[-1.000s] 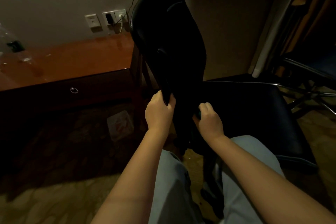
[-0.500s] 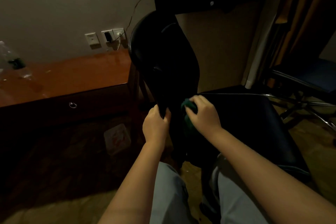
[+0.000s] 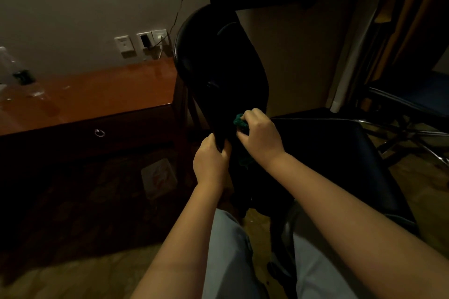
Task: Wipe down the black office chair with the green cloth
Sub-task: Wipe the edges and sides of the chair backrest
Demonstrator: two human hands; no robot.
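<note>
Against black office chair [image 3: 218,75], green cloth [image 3: 239,122] within curled right fingers [image 3: 251,114], left fingers [image 3: 211,141] pinching chair edge.

Cloth [image 3: 239,122] in right hand [image 3: 261,136] grip: dark green. Chair [image 3: 218,75] against grip: plain black. Desk [image 3: 97,94] left of grip: reddish-brown; ring pull [image 3: 99,133] silver. Wall plates [image 3: 124,44] up-left of grip: white. Trousers [image 3: 228,250] below grip: pale blue-grey. Floor [image 3: 73,274] low left: tan, mottled. Second chair [image 3: 413,94] right of grip: dark blue seat, chrome frame.

chair [image 3: 218,68]: glossy black leather (looks smooth) | cloth [image 3: 239,122]: knobbly green | desk [image 3: 109,92]: glossy wood
</note>
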